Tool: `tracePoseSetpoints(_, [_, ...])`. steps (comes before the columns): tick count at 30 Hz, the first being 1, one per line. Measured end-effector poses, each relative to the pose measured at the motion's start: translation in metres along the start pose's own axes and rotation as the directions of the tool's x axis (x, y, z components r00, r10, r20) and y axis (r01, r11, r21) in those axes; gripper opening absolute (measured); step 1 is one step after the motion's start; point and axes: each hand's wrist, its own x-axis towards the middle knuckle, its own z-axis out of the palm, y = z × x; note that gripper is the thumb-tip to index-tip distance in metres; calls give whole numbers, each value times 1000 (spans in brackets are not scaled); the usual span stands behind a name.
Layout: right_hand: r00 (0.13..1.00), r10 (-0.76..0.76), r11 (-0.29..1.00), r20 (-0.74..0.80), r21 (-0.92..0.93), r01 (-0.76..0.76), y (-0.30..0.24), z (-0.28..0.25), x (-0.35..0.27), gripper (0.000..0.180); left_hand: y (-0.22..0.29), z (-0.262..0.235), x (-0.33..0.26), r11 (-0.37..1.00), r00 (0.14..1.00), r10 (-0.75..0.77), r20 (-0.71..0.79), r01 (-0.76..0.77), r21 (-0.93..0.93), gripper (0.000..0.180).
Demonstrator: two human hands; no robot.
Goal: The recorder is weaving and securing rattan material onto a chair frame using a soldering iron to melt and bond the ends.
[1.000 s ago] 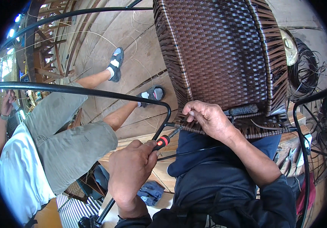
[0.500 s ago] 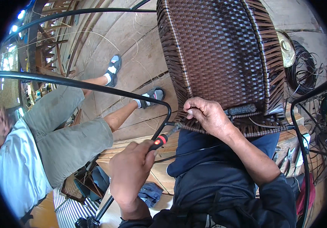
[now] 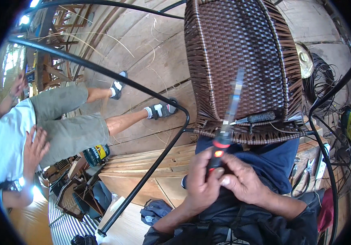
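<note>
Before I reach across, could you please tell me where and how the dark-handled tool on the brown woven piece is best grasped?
Probably by the thick dark handle, coming from above and the person's right. The tool lies roughly sideways on the brown woven piece, handle toward the right, with its slim tip pointing left.

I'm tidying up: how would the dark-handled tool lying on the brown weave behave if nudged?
The dark-handled tool is probably stiff, judging by its metal tip. Its rounded-looking handle might roll, though the bumpy brown weave would probably check it.
</note>
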Motion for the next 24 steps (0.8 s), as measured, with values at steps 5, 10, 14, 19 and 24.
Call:
tracePoseSetpoints(5, [964, 147, 983, -220, 144, -117, -12, 8, -6, 32, -6, 18, 2, 940, 934, 340, 113, -341, -12, 47])
tracePoseSetpoints(10, [915, 297, 883, -272, 443, -155, -14, 1, -20, 30, -30, -8, 35, 955, 946, 280, 164, -292, 51, 36])
tracePoseSetpoints(14, [918, 225, 931, -328, 349, -104, -18, -4, -24, 25, -64, 2, 88, 718, 908, 263, 326, -410, 563, 30])
tracePoseSetpoints(19, [930, 279, 924, -238, 330, -193, -30, -6, -18, 23, -85, -1, 103, 639, 889, 178, 423, -431, 638, 19])
tracePoseSetpoints(24, [887, 434, 818, -158, 483, -314, -23, -6, -11, 22, -98, -14, 109, 851, 981, 14, 192, -112, 513, 18])
